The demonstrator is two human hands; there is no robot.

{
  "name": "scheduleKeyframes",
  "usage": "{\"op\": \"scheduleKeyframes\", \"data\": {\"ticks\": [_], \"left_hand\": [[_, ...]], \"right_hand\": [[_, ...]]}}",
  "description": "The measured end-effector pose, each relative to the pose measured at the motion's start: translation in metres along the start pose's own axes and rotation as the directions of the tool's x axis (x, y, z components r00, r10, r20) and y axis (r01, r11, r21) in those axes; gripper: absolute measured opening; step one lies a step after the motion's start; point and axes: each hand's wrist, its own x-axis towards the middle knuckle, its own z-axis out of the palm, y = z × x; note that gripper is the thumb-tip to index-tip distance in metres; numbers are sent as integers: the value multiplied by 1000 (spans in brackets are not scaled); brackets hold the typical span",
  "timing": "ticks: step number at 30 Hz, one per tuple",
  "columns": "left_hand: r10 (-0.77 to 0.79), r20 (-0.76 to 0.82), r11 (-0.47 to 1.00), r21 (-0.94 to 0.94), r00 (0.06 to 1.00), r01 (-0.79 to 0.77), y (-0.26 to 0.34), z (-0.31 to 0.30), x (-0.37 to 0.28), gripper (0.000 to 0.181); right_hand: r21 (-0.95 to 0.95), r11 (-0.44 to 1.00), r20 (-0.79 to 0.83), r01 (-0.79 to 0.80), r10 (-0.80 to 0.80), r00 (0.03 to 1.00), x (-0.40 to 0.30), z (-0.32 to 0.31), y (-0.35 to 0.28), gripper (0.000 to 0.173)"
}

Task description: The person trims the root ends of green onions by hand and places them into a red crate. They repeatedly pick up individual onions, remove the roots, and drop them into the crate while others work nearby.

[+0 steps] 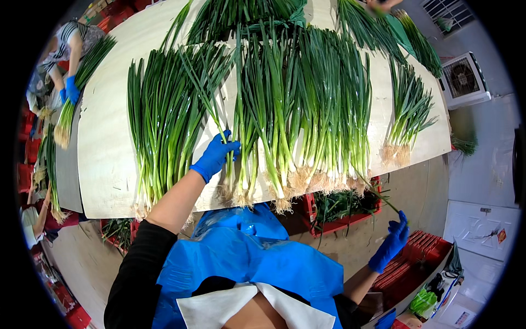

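Note:
My left hand (pixel 216 157), in a blue glove, is closed around a thin green onion (pixel 213 110) whose leaves fan up and to the left. It reaches over the pale table (pixel 104 164), between a left bunch of green onions (pixel 164 111) and a wide row of green onions (pixel 324 107). The row lies with roots toward me. Off the table's front edge, my gloved right hand (pixel 389 242) pinches a long, thin green leaf (pixel 382 196) that trails up toward the row's roots. A smaller bunch (pixel 404 111) lies on the right.
Below the table edge stands a red crate (pixel 312 216) with leaf scraps. Stacked red crates (pixel 411 263) are at lower right. A co-worker (pixel 74 49) in blue gloves holds green onions at left; another person's hand (pixel 382 6) shows at the far edge.

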Motion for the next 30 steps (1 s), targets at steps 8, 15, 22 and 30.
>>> {"op": "scheduleKeyframes", "data": {"ticks": [8,15,22,30], "left_hand": [[193,-77,936,313,978,-160,-18,30,10,37],[28,-43,981,192,999,-19,-12,8,16,31],[253,-18,880,420,967,-222,-7,-9,-1,51],[305,129,928,182,944,-325,6,24,-32,45]], "right_hand": [[-827,529,340,191,200,919,33,45,69,46],[41,880,730,474,-350,587,-76,186,-42,46],[13,789,894,614,-284,347,-144,262,-58,53],[130,881,986,-454,-162,-32,-132,241,-95,41]]}}
